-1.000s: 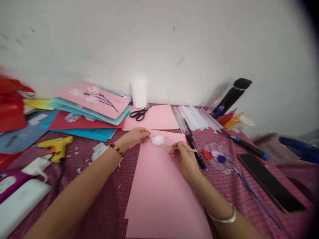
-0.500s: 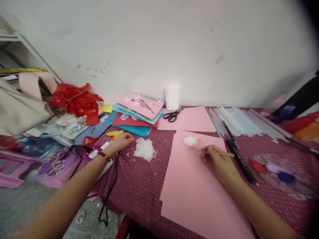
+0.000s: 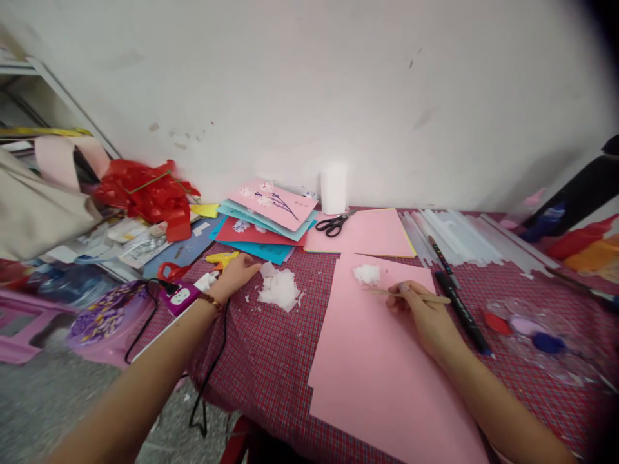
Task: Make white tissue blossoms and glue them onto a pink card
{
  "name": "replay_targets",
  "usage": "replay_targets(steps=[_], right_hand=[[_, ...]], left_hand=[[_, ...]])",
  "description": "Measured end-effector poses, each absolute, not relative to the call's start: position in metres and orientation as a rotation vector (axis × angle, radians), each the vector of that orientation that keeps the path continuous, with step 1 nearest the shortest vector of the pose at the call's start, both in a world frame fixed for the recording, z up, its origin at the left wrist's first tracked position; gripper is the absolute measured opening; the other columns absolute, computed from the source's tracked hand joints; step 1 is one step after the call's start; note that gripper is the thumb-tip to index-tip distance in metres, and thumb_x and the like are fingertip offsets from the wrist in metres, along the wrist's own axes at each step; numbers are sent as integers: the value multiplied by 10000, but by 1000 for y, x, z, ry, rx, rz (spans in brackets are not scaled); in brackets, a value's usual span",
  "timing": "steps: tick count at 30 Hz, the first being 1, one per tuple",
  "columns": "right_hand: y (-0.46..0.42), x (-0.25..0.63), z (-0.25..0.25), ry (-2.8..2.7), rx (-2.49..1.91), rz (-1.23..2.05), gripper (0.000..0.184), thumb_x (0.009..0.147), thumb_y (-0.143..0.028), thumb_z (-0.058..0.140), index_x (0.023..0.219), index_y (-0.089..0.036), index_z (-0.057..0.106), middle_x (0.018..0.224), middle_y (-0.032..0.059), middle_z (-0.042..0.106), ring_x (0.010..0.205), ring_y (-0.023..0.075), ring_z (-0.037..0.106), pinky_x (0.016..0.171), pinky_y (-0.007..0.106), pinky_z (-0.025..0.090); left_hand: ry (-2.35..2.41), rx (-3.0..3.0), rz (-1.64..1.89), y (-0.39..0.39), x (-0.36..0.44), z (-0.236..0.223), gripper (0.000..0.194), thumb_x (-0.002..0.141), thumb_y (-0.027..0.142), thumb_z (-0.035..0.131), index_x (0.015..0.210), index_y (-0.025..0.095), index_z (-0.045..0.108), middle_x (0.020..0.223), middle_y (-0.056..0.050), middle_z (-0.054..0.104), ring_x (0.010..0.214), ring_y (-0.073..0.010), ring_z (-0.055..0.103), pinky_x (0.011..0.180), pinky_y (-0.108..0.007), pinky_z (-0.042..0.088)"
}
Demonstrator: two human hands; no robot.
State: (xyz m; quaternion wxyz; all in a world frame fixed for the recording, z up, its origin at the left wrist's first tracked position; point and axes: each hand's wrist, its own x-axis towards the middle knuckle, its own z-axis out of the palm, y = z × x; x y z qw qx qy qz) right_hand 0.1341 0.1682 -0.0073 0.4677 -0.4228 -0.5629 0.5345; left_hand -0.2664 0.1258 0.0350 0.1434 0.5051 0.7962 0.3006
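Observation:
My left hand is at the left edge of a small pile of thin white paper pieces, its fingers pinching one thin white piece by its edge. In my right hand is a slim pale wooden stick, held like a pen and pointing left. Its thin tip is close to a white fluffy clump on the pink paper. Whether the tip touches the clump I cannot tell. The right hand rests over the pink sheets.
Black scissors lie beside stacked coloured cards. To the right are a black marker, translucent sticks and a clear paint palette. A yellow glue gun and a purple power strip with a black cable lie left.
A thin white piece has come up at the pile's upper left, at my left fingertips. My right hand and the wooden stick stay nearly in place. The view has shifted slightly.

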Motion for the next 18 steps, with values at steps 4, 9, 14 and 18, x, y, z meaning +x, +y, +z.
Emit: replay_targets(steps=[4, 9, 14, 18], right_hand=[[169, 134, -10, -1397, -1025, 1333, 276, 851, -438, 500, 783, -188, 597, 664, 36, 611, 595, 147, 544, 608, 289, 440], [169, 134, -9, -1407, -1040, 1321, 240, 851, -405, 501, 779, -193, 588, 651, 14, 602, 600, 135, 541, 608, 264, 427], [168, 134, 1, -1426, -1020, 1285, 226, 818, -360, 518, 678, -186, 555, 603, 1, 573, 569, 127, 522, 575, 250, 412], [170, 133, 3, -1463, -1040, 1251, 203, 802, -345, 521, 677, -187, 551, 616, 2, 594, 561, 126, 527, 565, 252, 421]], left_hand=[[2359, 1608, 697, 119, -264, 35, 352, 708, 509, 541, 579, 181, 530, 580, -31, 554, 572, -169, 493, 550, -267, 327], [2381, 1634, 397, 133, -258, 35, 251, 741, 402, 515, 758, 159, 576, 758, -39, 617, 671, -168, 529, 594, -253, 350], [2293, 1656, 277, 146, -259, 41, 278, 663, 381, 566, 500, 171, 487, 489, 8, 477, 503, -141, 418, 517, -261, 280], [2284, 1611, 418, 150, -269, 44, 245, 659, 388, 559, 552, 175, 502, 519, 24, 492, 519, -135, 420, 506, -240, 280]])
